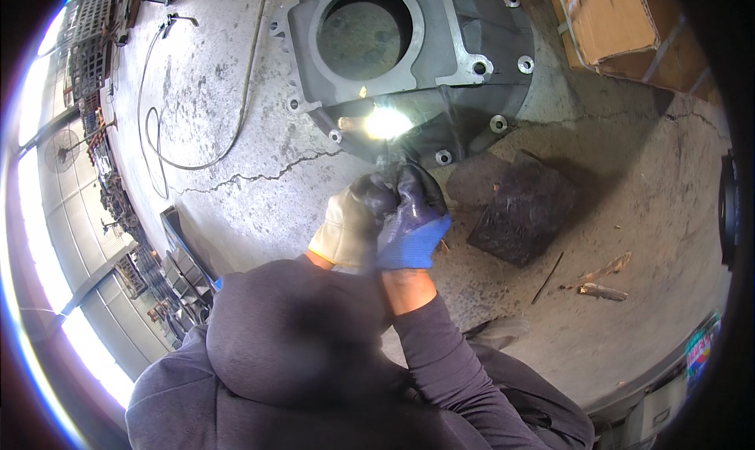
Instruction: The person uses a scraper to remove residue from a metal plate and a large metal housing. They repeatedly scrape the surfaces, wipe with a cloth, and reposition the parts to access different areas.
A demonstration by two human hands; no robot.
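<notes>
We saw the big grey cast-metal housing with a round opening [409,49] lying on cracked concrete floor [236,135]. A bright white glare [387,123] sat on the housing's near rim. Right of the housing lay a dark square block [525,210], and a brown cardboard box [609,17] stood beyond it. Just below the glare, our left hand in a cream glove [350,223] and right hand in a blue-purple glove [413,214] pressed together, fingers curled tight; we couldn't tell what they gripped.

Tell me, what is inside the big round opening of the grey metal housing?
Through the opening of the housing only bare concrete floor shows. Its lower rim is hidden by a bright glare.
</notes>
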